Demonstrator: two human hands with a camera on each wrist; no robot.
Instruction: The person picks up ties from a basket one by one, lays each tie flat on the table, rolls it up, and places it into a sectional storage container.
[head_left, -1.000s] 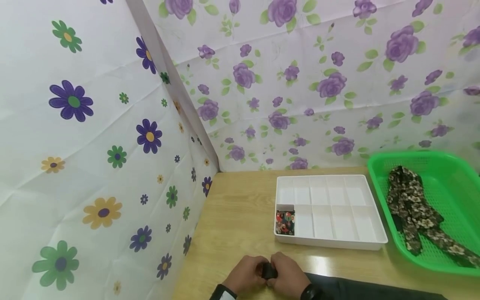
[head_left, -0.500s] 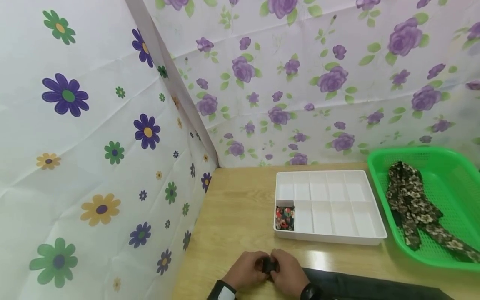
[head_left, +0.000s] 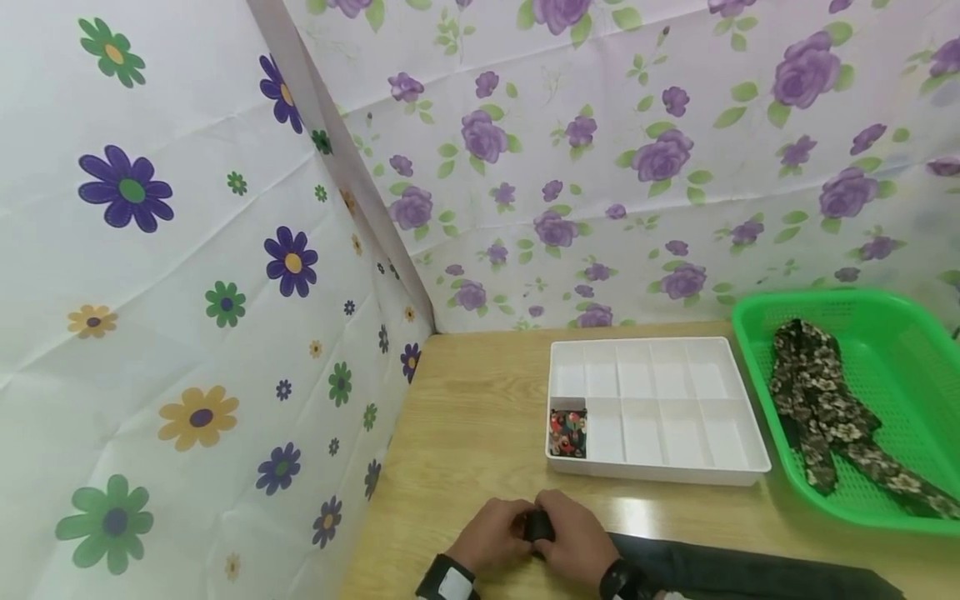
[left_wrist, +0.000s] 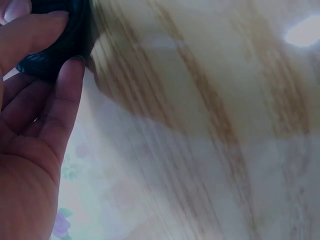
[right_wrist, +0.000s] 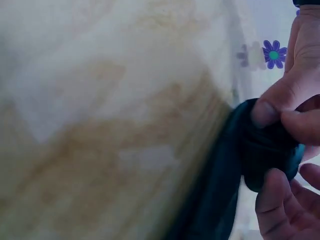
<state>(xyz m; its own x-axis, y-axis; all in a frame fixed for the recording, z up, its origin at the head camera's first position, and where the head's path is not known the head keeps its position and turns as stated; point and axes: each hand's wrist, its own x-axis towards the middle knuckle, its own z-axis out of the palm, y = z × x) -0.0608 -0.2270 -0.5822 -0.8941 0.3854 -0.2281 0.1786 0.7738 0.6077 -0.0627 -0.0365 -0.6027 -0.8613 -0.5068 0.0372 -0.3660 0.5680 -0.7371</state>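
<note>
While the left hand and the right hand pinch, with curled fingers, the rolled end of a dark necktie — its flat length running right along the near table — a white divided tray sits beyond, left of a green basket, a multicoloured roll in its near-left compartment.

Head view: high, facing forward-down over table; wrist views: close-up, both catching dark roll.
</note>
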